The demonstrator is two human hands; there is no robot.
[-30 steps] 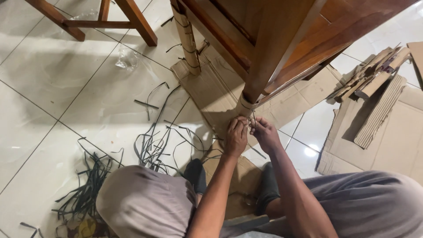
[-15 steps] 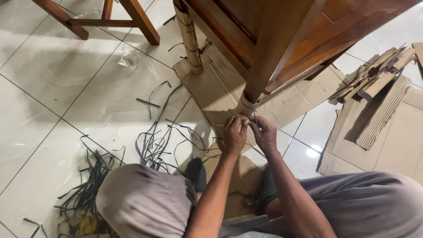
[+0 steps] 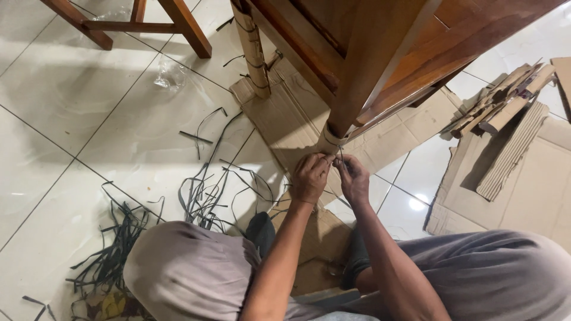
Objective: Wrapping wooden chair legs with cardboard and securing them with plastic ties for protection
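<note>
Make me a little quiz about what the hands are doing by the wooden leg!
1. True or false: both hands meet at the cardboard wrap on the wooden leg.
2. What litters the tiles on the person's left?
3. Which hand is nearer the folded cardboard pile?

Key
1. True: left hand and right hand pinch a thin strap there.
2. Loose dark straps.
3. The right hand.
</note>
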